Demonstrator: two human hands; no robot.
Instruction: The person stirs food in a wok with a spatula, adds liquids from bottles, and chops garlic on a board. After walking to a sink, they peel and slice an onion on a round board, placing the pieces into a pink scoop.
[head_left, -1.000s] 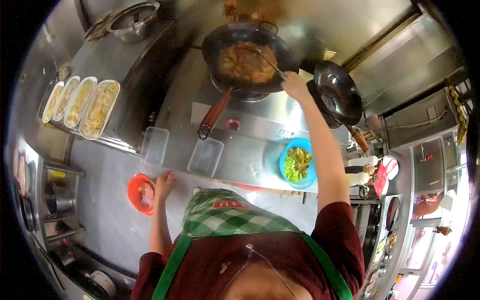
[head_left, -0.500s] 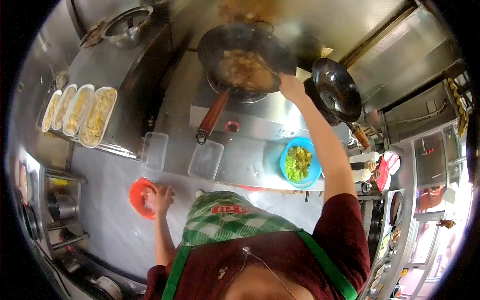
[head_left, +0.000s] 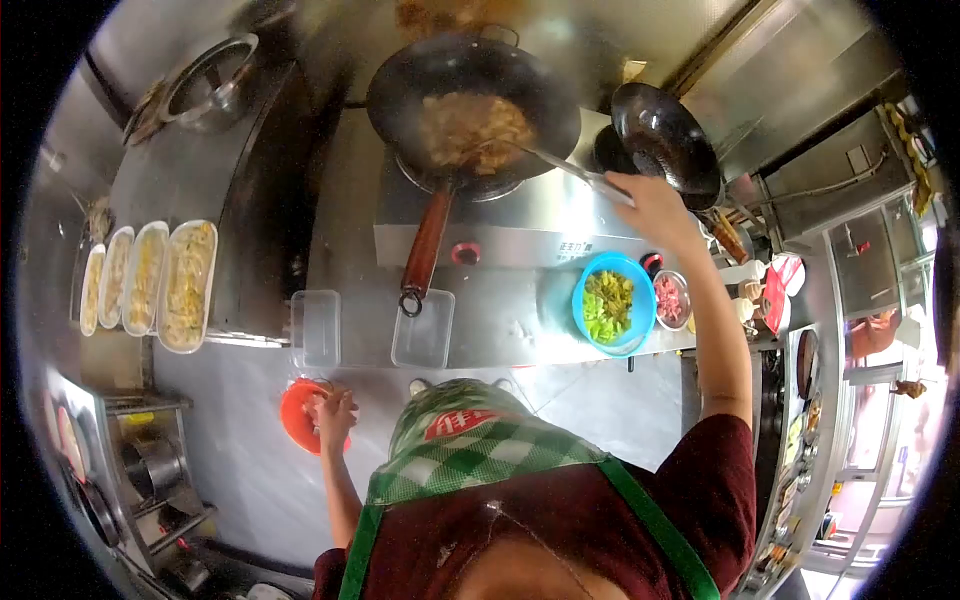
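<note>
My right hand (head_left: 655, 208) is closed on the handle of a metal utensil (head_left: 575, 170), whose far end rests in the brown food (head_left: 480, 125) inside a large black wok (head_left: 400, 100). The wok sits on the burner, its wooden handle (head_left: 428, 238) pointing towards me. Lower left, my left hand (head_left: 335, 410) is at the rim of a red bowl (head_left: 298, 418), with fingers bent around its edge. Something pale shows inside the bowl, partly covered by the fingers. A blue bowl (head_left: 648, 300) of chopped greens (head_left: 608, 305) stands on the counter below my right forearm.
Two clear plastic containers (head_left: 317, 330) (head_left: 424, 330) lie along the counter's front edge. A small bowl of pink pieces (head_left: 668, 298) is beside the blue bowl. Another black wok (head_left: 665, 140) stands at the right. Filled white trays (head_left: 187, 285) line the left counter.
My right hand has moved right and down, away from the wok's rim, and the utensil now shows clearly. The view has shifted; the small bowl of pink pieces has come out from behind my arm.
</note>
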